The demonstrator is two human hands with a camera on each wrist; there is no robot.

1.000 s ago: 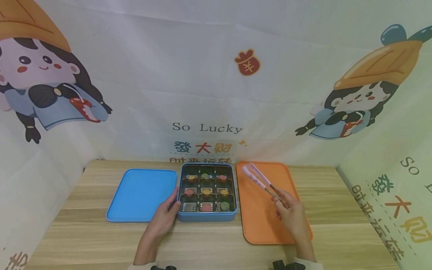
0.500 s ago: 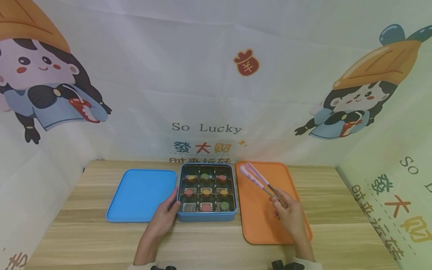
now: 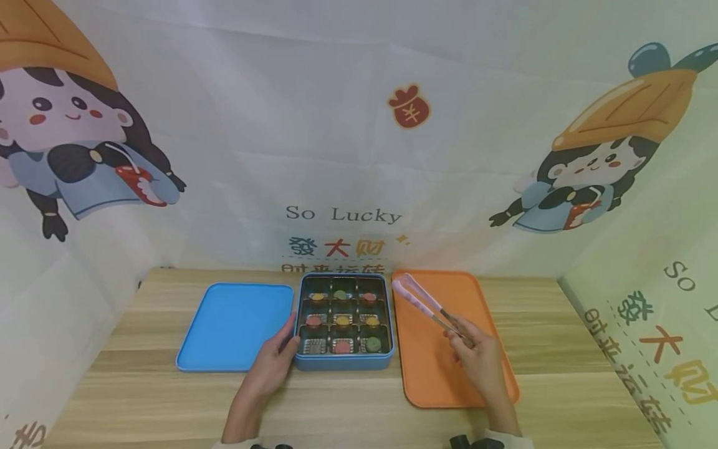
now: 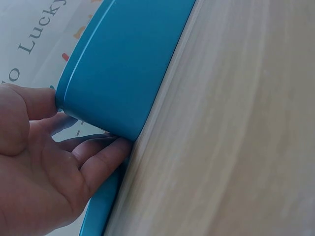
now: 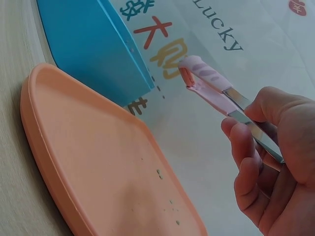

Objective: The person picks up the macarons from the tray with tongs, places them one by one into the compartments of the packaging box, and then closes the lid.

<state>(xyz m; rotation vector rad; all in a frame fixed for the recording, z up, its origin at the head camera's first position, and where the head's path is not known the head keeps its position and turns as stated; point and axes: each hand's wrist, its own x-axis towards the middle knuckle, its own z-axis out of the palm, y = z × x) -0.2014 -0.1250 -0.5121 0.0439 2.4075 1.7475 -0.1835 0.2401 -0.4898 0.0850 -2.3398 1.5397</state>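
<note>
My left hand (image 3: 273, 358) holds the front left corner of a blue box (image 3: 343, 362); in the left wrist view its thumb lies at the rim and its fingers touch the side low down. A black divided insert inside the box carries small round pieces, like sweets or cookies, in red, yellow (image 3: 343, 321) and green (image 3: 373, 344). The front left compartment shows only its ridged bottom. Over the orange tray (image 3: 432, 380), my right hand (image 3: 479, 355) pinches pink-ended metal tongs (image 5: 209, 76) by their metal arms. Their pink ends point up and left, toward the box.
Left of the box lies a flat blue lid (image 3: 235, 324), close to my left hand. Small green crumbs (image 5: 159, 173) dot the orange tray. A printed cloth (image 3: 336, 156) hangs behind the wooden table (image 3: 336, 411) and along its sides.
My right hand and the tongs have drifted slightly left, toward the box. The left hand, the box and its pieces have stayed in place.
</note>
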